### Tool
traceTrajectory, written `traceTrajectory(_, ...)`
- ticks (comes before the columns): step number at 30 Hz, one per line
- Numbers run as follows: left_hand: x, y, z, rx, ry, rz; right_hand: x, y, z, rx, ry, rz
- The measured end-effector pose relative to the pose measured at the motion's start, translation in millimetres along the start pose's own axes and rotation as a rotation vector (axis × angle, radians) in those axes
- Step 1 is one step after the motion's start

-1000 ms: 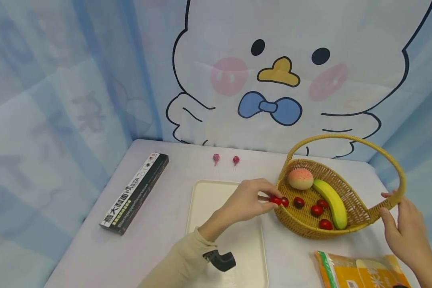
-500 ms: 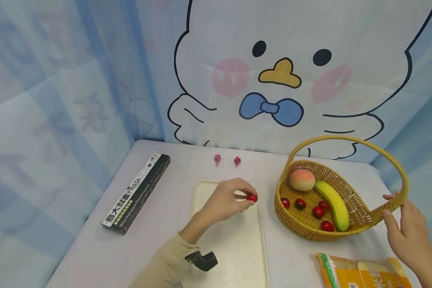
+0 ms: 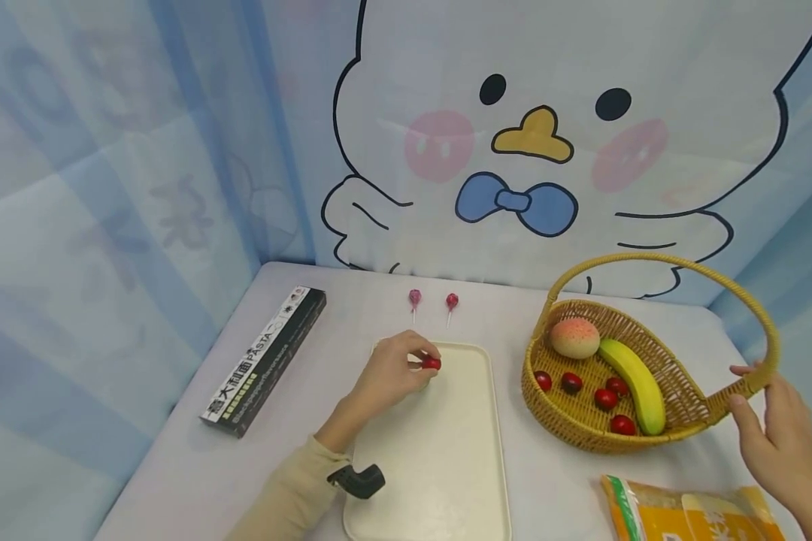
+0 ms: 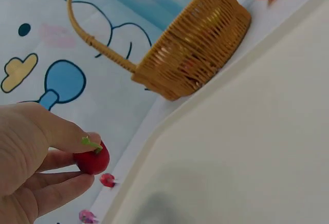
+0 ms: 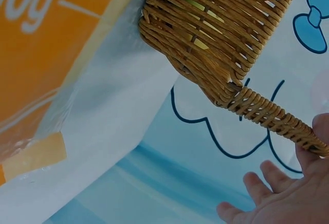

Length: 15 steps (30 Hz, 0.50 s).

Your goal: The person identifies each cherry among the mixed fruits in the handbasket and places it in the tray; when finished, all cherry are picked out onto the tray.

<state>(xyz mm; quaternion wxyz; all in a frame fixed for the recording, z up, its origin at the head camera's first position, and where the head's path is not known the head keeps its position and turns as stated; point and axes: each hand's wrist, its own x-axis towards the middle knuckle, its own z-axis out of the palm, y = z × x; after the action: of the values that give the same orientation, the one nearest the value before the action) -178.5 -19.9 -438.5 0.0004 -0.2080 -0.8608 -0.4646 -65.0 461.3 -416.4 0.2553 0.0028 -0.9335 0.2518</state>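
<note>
My left hand (image 3: 389,372) pinches a small red cherry (image 3: 431,363) between thumb and fingertips, over the far part of a cream tray (image 3: 440,451). A short green stem shows on the cherry in the left wrist view. At the right, my right hand (image 3: 781,436) holds the lower end of the handle (image 5: 272,112) of a wicker basket (image 3: 562,430), thumb against it and the other fingers spread. Inside the basket lie a peach (image 3: 575,338), a banana (image 3: 639,387) and several more cherries (image 3: 605,399).
Two lollipops, one pink (image 3: 415,296) and one red (image 3: 452,300), lie beyond the tray. A dark pasta box (image 3: 264,361) lies at the left. An orange and yellow packet (image 3: 697,515) is in front of the basket. A printed curtain (image 3: 534,68) stands behind the table.
My left hand has carried the cherry from the basket's left rim leftward to above the tray. The right hand stays at the basket handle.
</note>
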Motion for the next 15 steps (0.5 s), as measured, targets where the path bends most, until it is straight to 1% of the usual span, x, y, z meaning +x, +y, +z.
traceTrajectory(4,0.3,-11.8,-3.3,0.066,0.041,-0.032,2,-1,0,-0.004,-0.007,0.014)
traceTrajectory(9,0.1,-26.2,-3.3,0.15,0.079,-0.051,1,-1,0,-0.013,-0.013,0.017)
traceTrajectory(15,1.1,-34.9,-3.7,0.189,0.096,-0.09,-1,-1,0,-0.013,-0.016,0.016)
